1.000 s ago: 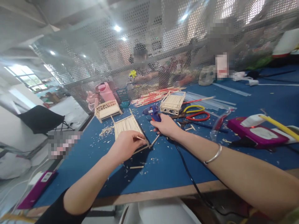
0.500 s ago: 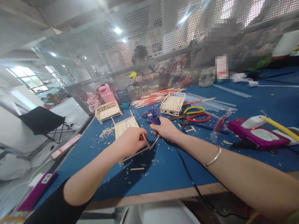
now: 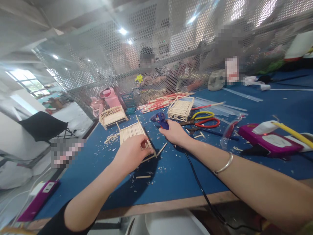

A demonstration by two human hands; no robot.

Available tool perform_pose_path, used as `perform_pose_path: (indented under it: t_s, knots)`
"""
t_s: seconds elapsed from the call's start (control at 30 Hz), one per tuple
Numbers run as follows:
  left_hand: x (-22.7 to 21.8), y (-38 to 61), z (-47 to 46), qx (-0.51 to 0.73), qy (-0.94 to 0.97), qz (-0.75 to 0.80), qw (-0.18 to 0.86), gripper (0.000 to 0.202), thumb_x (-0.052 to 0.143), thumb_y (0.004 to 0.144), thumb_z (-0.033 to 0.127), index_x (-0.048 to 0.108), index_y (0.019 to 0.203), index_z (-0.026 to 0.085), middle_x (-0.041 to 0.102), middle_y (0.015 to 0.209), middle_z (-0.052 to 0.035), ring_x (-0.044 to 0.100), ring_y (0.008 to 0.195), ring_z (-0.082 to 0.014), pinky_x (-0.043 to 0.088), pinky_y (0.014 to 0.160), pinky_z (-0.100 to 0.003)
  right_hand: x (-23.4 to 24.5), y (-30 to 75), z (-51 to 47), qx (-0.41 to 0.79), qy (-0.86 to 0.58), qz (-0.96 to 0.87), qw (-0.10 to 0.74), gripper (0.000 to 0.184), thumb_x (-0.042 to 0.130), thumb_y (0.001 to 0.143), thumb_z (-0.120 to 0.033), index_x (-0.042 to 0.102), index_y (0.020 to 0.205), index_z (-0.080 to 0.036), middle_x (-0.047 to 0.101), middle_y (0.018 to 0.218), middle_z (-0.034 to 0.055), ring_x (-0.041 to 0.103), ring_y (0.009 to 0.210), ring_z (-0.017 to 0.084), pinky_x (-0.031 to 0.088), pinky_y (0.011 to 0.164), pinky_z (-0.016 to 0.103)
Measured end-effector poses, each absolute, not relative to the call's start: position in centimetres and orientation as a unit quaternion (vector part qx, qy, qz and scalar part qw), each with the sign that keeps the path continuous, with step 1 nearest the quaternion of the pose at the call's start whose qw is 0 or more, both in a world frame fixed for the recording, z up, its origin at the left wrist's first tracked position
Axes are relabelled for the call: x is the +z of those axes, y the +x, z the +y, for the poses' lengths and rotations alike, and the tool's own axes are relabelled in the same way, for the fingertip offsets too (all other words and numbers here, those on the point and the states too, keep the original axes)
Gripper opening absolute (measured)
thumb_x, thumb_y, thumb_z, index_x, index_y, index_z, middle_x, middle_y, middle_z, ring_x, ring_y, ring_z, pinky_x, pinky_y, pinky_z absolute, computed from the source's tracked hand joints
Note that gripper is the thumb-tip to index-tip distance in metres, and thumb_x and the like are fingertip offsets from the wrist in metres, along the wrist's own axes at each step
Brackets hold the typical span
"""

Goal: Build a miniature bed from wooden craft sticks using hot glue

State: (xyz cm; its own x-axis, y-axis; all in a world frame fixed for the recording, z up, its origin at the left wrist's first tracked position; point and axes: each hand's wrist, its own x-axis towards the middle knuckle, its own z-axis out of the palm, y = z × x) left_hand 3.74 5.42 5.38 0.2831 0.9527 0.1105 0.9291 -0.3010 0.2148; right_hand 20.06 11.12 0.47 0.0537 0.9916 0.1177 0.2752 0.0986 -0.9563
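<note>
My left hand [image 3: 132, 153] is closed on the near corner of a flat panel of wooden sticks [image 3: 133, 132] lying on the blue table [image 3: 93, 163], fingers pinching a thin stick at its edge. My right hand [image 3: 174, 132] is wrapped round the handle of a blue glue gun [image 3: 160, 119], its nozzle pointing left toward the panel. The gun's black cord [image 3: 198, 186] runs back over the table edge. A loose stick [image 3: 161, 148] lies between the two hands.
Two small stick-built frames [image 3: 112, 115] [image 3: 181, 107] stand farther back. Red and yellow scissors [image 3: 206, 119], a purple box [image 3: 271, 142], a bundle of red-white sticks [image 3: 161, 101] and wood chips litter the table. People sit behind a perforated mesh screen [image 3: 171, 49]. A black chair [image 3: 42, 125] stands left.
My left hand has settled back down onto the panel's near corner after lifting slightly. My right hand with the glue gun has shifted a little up and away from the panel.
</note>
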Motion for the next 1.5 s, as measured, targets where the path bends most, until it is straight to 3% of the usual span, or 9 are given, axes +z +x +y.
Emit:
perform_pose_path:
  t_s: [0.07,0.17,0.3,0.4,0.57,0.77,1.17,1.37,1.5]
  knots:
    - [5.1,3.9,5.1,0.099,0.804,0.586,0.025,0.011,0.064,0.076,0.029,0.068,0.071,0.019,0.068,0.073,-0.0024,0.061,0.070,-0.0192,0.042,0.062,-0.029,0.8,20.0,10.8,0.397,-0.541,-0.572,0.471,0.015,0.063,0.070,-0.016,0.049,0.073,-0.019,0.052,0.060,-0.0041,0.050,0.054,0.011,0.041,0.053,0.023]
    - [4.6,4.0,4.6,0.110,0.813,0.572,0.025,0.014,0.060,0.079,0.024,0.071,0.071,0.021,0.069,0.076,-0.0030,0.062,0.072,-0.0183,0.043,0.066,-0.029,1.3,19.4,10.0,0.491,-0.461,-0.551,0.493,0.018,0.064,0.067,-0.018,0.048,0.075,-0.019,0.048,0.056,-0.0077,0.042,0.043,0.007,0.034,0.041,0.020]
    - [3.8,3.9,4.4,0.147,0.809,0.568,0.032,0.014,0.061,0.080,0.023,0.073,0.075,0.021,0.070,0.077,-0.0038,0.062,0.071,-0.0179,0.045,0.065,-0.029,1.8,18.5,8.7,0.573,-0.327,-0.518,0.545,0.026,0.067,0.061,-0.024,0.049,0.079,-0.018,0.057,0.070,-0.0037,0.056,0.054,0.010,0.040,0.042,0.020]
    - [3.1,3.7,4.3,0.188,0.805,0.561,0.033,0.012,0.062,0.079,0.022,0.074,0.076,0.020,0.069,0.077,-0.0044,0.062,0.070,-0.0175,0.045,0.065,-0.029,1.8,18.1,8.0,0.557,-0.302,-0.540,0.554,0.032,0.070,0.058,-0.028,0.051,0.083,-0.019,0.061,0.079,-0.0014,0.060,0.064,0.012,0.045,0.047,0.021]
    - [2.3,3.4,4.3,0.225,0.804,0.550,0.016,0.010,0.065,0.078,0.022,0.073,0.074,0.020,0.069,0.075,-0.0051,0.062,0.076,-0.0195,0.045,0.068,-0.030,1.2,17.8,7.8,0.498,-0.321,-0.586,0.552,0.027,0.067,0.058,-0.020,0.055,0.082,-0.019,0.060,0.075,-0.0032,0.053,0.062,0.009,0.046,0.061,0.024]
    - [2.2,3.5,4.2,0.224,0.798,0.559,0.019,0.011,0.064,0.078,0.024,0.074,0.074,0.021,0.068,0.070,-0.0041,0.060,0.074,-0.0202,0.043,0.067,-0.031,1.0,17.4,7.7,0.493,-0.333,-0.598,0.537,0.026,0.065,0.057,-0.021,0.055,0.081,-0.018,0.060,0.074,-0.0025,0.053,0.062,0.011,0.046,0.061,0.026]
    - [2.5,3.5,3.3,0.192,0.801,0.567,-0.017,0.014,0.061,0.083,0.024,0.074,0.079,0.026,0.075,0.088,-0.0038,0.066,0.086,-0.0226,0.043,0.079,-0.039,1.4,17.6,7.5,0.492,-0.366,-0.584,0.532,0.026,0.065,0.057,-0.020,0.053,0.080,-0.018,0.060,0.073,-0.0026,0.054,0.059,0.010,0.047,0.060,0.026]
    - [2.4,2.4,2.5,0.339,0.738,0.574,0.104,0.032,0.050,0.083,0.018,0.065,0.112,0.022,0.075,0.093,-0.0041,0.069,0.085,-0.0191,0.052,0.075,-0.031,1.2,17.6,7.6,0.489,-0.352,-0.588,0.540,0.027,0.067,0.060,-0.020,0.053,0.083,-0.019,0.061,0.076,-0.0021,0.056,0.060,0.011,0.048,0.058,0.026]
    - [1.7,2.3,1.5,0.450,0.654,0.605,0.066,0.037,0.044,0.082,0.018,0.059,0.115,0.016,0.072,0.101,-0.0080,0.068,0.089,-0.0190,0.054,0.071,-0.031,1.0,17.3,7.6,0.517,-0.334,-0.574,0.541,0.026,0.068,0.063,-0.021,0.052,0.083,-0.020,0.061,0.074,-0.0031,0.058,0.057,0.010,0.047,0.049,0.022]
